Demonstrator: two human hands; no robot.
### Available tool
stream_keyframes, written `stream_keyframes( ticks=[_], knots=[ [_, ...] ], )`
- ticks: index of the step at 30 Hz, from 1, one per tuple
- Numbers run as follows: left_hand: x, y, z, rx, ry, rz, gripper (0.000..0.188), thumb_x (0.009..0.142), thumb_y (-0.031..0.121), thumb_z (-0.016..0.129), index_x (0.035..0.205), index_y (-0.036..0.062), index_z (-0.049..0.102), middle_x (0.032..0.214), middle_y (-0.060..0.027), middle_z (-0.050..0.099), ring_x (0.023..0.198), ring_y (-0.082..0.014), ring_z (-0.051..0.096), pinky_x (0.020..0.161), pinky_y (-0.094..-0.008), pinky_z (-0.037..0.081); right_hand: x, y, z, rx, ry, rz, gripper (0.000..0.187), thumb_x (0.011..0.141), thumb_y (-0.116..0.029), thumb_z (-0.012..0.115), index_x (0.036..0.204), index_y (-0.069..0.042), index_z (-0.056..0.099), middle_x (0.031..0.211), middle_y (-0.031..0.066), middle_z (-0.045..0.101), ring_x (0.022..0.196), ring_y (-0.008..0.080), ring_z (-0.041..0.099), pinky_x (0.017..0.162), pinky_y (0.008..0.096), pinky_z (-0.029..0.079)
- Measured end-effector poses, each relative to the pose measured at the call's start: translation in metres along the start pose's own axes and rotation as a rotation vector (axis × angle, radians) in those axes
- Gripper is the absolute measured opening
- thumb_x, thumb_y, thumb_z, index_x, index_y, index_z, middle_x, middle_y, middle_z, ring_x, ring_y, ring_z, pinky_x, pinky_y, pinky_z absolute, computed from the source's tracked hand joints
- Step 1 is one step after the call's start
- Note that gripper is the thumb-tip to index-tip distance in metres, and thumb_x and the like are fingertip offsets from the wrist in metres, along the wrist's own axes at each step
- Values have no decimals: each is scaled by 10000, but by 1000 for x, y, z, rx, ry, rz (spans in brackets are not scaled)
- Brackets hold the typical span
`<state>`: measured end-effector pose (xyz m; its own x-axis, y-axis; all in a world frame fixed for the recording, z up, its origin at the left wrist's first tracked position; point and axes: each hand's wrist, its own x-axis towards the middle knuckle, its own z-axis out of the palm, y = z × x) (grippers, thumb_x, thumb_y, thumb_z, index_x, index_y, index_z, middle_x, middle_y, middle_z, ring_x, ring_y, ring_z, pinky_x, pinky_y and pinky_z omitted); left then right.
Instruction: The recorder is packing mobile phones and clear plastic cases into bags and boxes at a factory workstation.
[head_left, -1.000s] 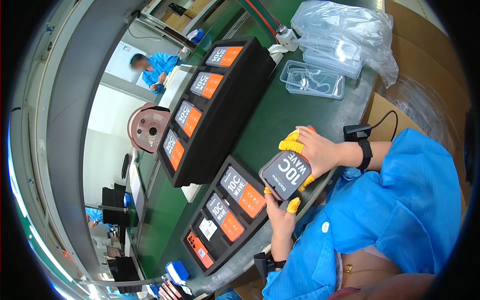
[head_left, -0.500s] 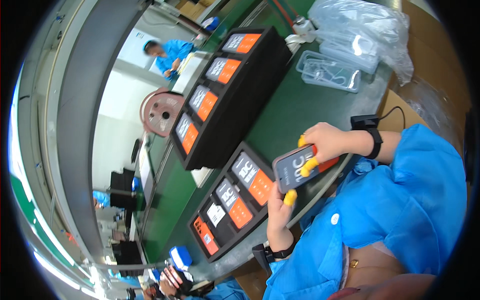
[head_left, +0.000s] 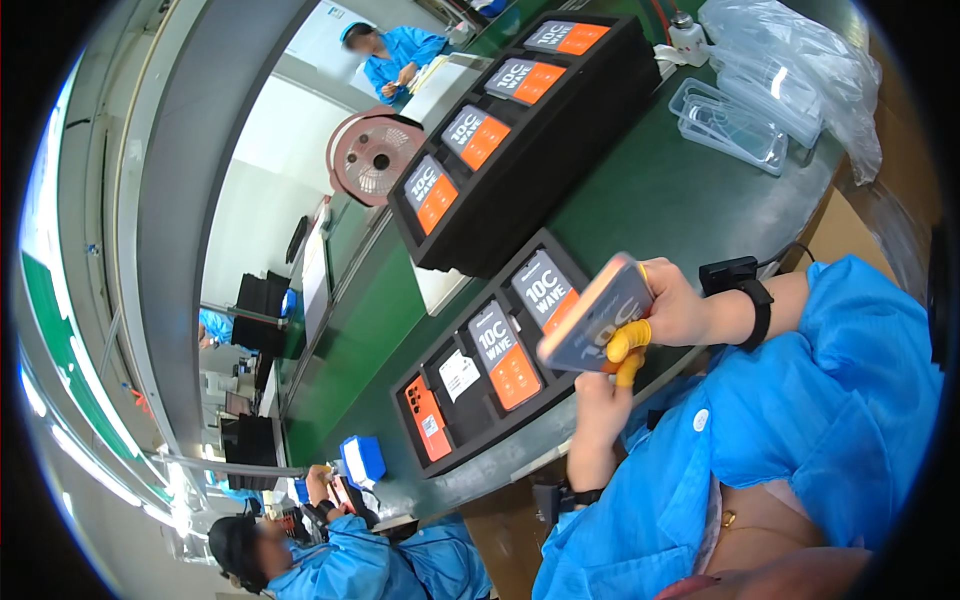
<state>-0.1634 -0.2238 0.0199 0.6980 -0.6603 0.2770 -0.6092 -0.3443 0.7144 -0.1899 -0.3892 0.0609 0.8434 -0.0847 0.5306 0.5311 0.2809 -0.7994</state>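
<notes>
A smartphone (head_left: 600,318) with an orange edge and a dark printed front is held tilted above the near edge of the bench. My right hand (head_left: 675,305) is closed around its right side, with yellow finger cots on the fingertips and the thumb over the front. At its lower edge my left hand (head_left: 600,405) is closed against the phone, its yellow-capped thumb by the right thumb; the other fingers are mostly hidden. Next to the phone lies a black foam tray (head_left: 490,437) with similar phones in its slots, one (head_left: 425,418) showing its orange back and cameras.
Farther back stands a stack of black foam trays (head_left: 540,165), phones on top. Clear plastic boxes (head_left: 735,130), a plastic bag (head_left: 850,90) and a small bottle (head_left: 688,40) are at the right. A blue bin (head_left: 362,460) sits left, near a co-worker (head_left: 350,560). A fan (head_left: 375,155) stands beyond.
The phone has been tilted so that its orange edge shows. My left hand has shifted from its left corner toward my right thumb. The view has swung, showing more of the co-worker.
</notes>
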Motion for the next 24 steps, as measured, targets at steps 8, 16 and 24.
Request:
stream_keyframes(
  ticks=[8,16,24],
  knots=[
    [-16,-149,-142,567,123,-395,402,844,250,441,1125,-33,392,1142,-229,416,1072,-350,390,892,-366,319,12,2,-7,244,361,187,352,705,-197,658,963,-4,516,900,61,587,806,112,569,707,260,475],
    [-10,-109,-117,192,361,-276,401,838,239,472,1126,-27,390,1080,-177,459,1005,-279,434,851,-347,345,13,9,7,233,372,254,343,712,-173,651,974,1,514,898,65,584,806,132,571,712,274,478],
    [-25,-14,-37,-673,560,-187,271,823,99,463,1066,-19,437,880,-65,533,744,-118,517,669,-271,439,25,32,44,-262,-84,195,450,733,-325,621,998,17,498,882,115,575,820,163,552,741,293,435]
  ],
)
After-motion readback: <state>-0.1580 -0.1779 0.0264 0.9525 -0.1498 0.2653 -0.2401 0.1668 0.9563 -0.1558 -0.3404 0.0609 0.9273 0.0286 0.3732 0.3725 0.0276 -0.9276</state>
